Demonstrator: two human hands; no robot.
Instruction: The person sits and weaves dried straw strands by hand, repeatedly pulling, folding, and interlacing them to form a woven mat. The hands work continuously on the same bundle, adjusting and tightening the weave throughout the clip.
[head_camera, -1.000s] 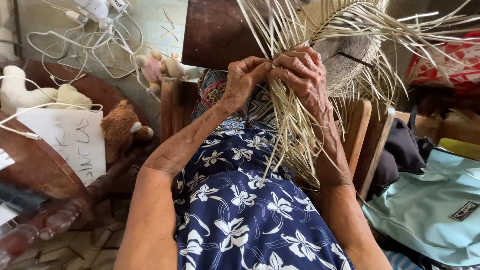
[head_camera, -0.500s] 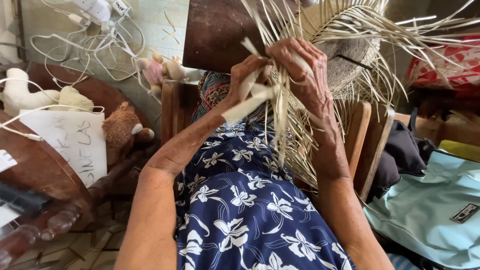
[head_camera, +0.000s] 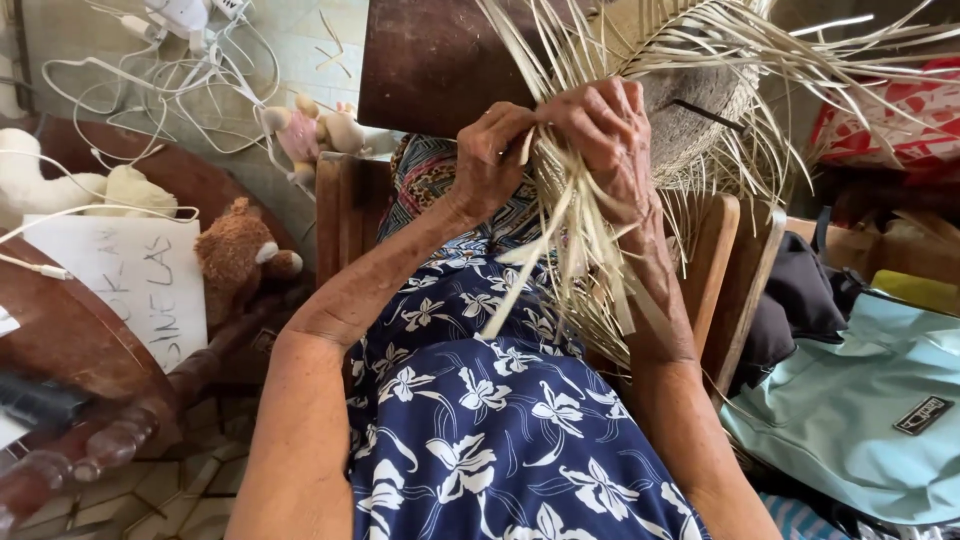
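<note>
A half-woven straw hat (head_camera: 690, 110) rests on a wooden block (head_camera: 440, 60) in front of me, with many loose pale straw strips (head_camera: 580, 260) hanging from its rim over my lap. My left hand (head_camera: 492, 160) pinches a few strips at the rim. My right hand (head_camera: 605, 125) grips the neighbouring strips just beside it, fingers curled over the weave. Both forearms reach up from my blue flowered dress (head_camera: 500, 420).
A round wooden table (head_camera: 70, 330) at left carries a handwritten paper sheet (head_camera: 140, 280), white cables (head_camera: 150, 70) and soft toys, including a brown teddy bear (head_camera: 235, 255). A light blue bag (head_camera: 870, 410) and dark cloth lie at right. A wooden chair frame (head_camera: 730, 270) stands behind the strips.
My left hand has drawn a wide strip across and tucked it down into the bundle; both hands stay together at the hat's rim, shifted slightly.
</note>
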